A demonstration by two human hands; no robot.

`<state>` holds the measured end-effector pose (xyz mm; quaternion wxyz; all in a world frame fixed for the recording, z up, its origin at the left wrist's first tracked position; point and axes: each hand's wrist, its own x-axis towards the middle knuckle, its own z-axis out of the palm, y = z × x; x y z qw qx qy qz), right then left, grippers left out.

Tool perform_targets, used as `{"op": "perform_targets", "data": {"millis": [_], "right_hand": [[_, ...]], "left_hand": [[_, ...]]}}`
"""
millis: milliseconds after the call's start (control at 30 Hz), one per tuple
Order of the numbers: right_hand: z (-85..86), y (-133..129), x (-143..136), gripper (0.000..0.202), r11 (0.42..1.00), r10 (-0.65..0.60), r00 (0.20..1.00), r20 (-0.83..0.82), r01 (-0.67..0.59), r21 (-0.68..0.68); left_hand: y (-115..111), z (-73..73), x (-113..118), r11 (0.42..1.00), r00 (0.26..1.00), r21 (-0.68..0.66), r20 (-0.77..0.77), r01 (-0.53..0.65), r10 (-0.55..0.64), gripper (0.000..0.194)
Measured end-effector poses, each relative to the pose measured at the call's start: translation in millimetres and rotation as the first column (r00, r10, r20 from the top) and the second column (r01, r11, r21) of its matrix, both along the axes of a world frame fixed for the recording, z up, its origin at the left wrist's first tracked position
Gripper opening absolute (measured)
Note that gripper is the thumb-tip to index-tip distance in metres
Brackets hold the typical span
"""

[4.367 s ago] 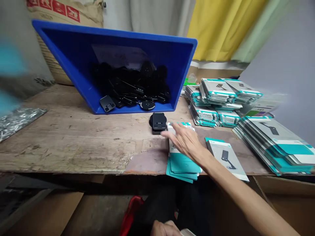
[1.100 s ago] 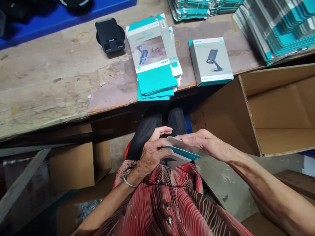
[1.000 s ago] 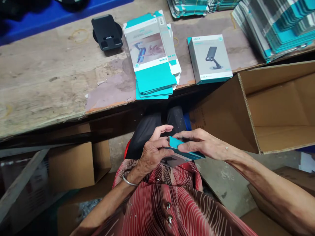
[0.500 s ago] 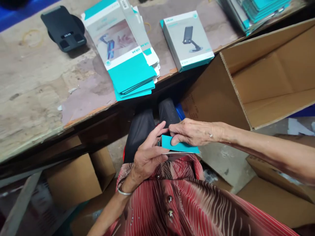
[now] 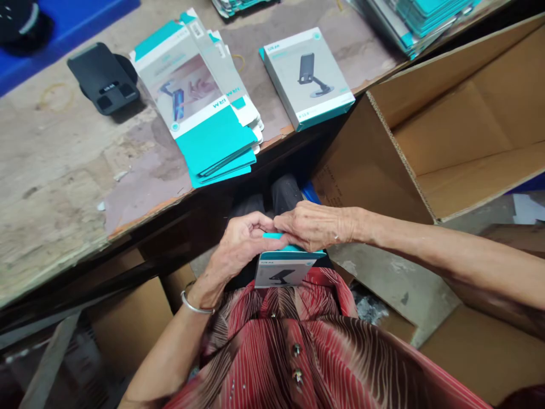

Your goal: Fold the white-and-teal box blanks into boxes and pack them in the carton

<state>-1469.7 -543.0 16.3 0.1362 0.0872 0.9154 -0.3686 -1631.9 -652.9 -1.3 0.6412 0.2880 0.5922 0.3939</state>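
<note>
Carton [image 5: 281, 275], grey-and-teal: held above lap; front panel showing more fully than half a second ago | Left hand [image 5: 242, 241]: pinching carton's top edge, fingers now drawn in | Right hand [image 5: 307, 225]: fingers bunched on top, pinch indeterminable.

Soft, rather flat light falls over the bench [image 5: 80, 182] from a source I can't see, showing brightest on the white panels of the flattened boxes [image 5: 196, 91]. Beneath the bench edge it drops nearly to black, and the near left is murky. The black stand [image 5: 104, 79] throws a soft shadow toward the right. Glints catch the bracelet [image 5: 195, 308]. Print on the held box [image 5: 279, 275] is fuzzy, the far right stack [image 5: 434, 20] slightly smeared, the open carton [image 5: 357, 159] stretched toward the right edge.
</note>
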Motion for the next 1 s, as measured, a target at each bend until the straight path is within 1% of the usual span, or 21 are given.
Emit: {"op": "perform_targets", "data": {"millis": [33,100,167,233,300,367,433,500,567,633,700,767,833,867,933,967,1000], "right_hand": [[3.3,-2,3,0.019,1.0,-0.026,1.0,0.002,0.026,-0.013],[10.7,-6,13,0.015,0.989,-0.095,0.995,0.04,0.099,-0.107],[15.8,-10,25,0.014,0.952,-0.152,0.981,0.121,0.179,-0.249],[16.6,-15,35,0.018,0.895,-0.211,0.957,0.201,0.272,-0.353],[14.0,-22,39,0.023,0.857,-0.286,0.926,0.245,0.362,-0.367],[10.6,-29,38,0.022,0.86,-0.34,0.912,0.23,0.4,-0.318],[8.5,-33,36,0.021,0.887,-0.363,0.918,0.158,0.392,-0.245],[7.1,-33,36,0.023,0.912,-0.345,0.937,0.048,0.347,-0.22],[4.7,-31,41,0.022,0.922,-0.291,0.956,-0.042,0.268,-0.28],[0.0,-28,45,0.023,0.908,-0.252,0.964,-0.087,0.205,-0.364],[-7.2,-28,47,0.028,0.907,-0.26,0.959,-0.114,0.203,-0.368],[-15.1,-29,45,0.033,0.931,-0.277,0.941,-0.193,0.213,-0.297],[-21.2,-31,40,0.037,0.96,-0.249,0.921,-0.299,0.195,-0.199],[-23.0,-32,38,0.038,0.972,-0.221,0.911,-0.348,0.176,-0.156],[-24.4,-33,37,0.038,0.982,-0.186,0.896,-0.403,0.151,-0.117],[-24.6,-34,39,0.038,0.978,-0.198,0.89,-0.411,0.153,-0.141],[-24.9,-34,41,0.036,0.963,-0.242,0.882,-0.404,0.169,-0.208]], "left_hand": [[2,1.4,-3,0.996,0.996,-0.042,-0.046,0.079,-0.081,0.025],[2,5.4,-8,0.982,0.975,-0.083,-0.131,0.167,-0.177,0.019],[-2,11.5,-9,0.976,0.961,-0.088,-0.178,0.2,-0.213,0.018],[-7,18.8,-4,0.972,0.936,-0.054,-0.26,0.23,-0.236,0.016],[-10,24.7,2,0.957,0.876,0.028,-0.412,0.288,-0.252,0.013],[-11,27.1,6,0.919,0.778,0.114,-0.577,0.376,-0.247,0.014],[-9,26.4,5,0.869,0.701,0.155,-0.665,0.469,-0.259,0.016],[-8,25.2,2,0.827,0.674,0.166,-0.674,0.537,-0.303,0.015],[-9,25.2,-2,0.806,0.675,0.181,-0.664,0.564,-0.323,0.007],[-9,25.6,-4,0.777,0.672,0.214,-0.664,0.592,-0.329,0.015],[-7,24.3,-3,0.723,0.657,0.252,-0.667,0.643,-0.353,0.017],[-3,19.6,-2,0.673,0.641,0.277,-0.669,0.686,-0.378,0.018],[0,12.9,-2,0.644,0.641,0.323,-0.685,0.693,-0.346,0.019],[1,9.6,-2,0.621,0.643,0.357,-0.695,0.698,-0.323,0.02],[0,5.2,-5,0.537,0.637,0.434,-0.719,0.724,-0.278,0.025],[-2,4.4,-6,0.489,0.624,0.459,-0.739,0.742,-0.254,0.028],[-4,4.4,-8,0.452,0.606,0.467,-0.761,0.76,-0.233,0.029]]}}
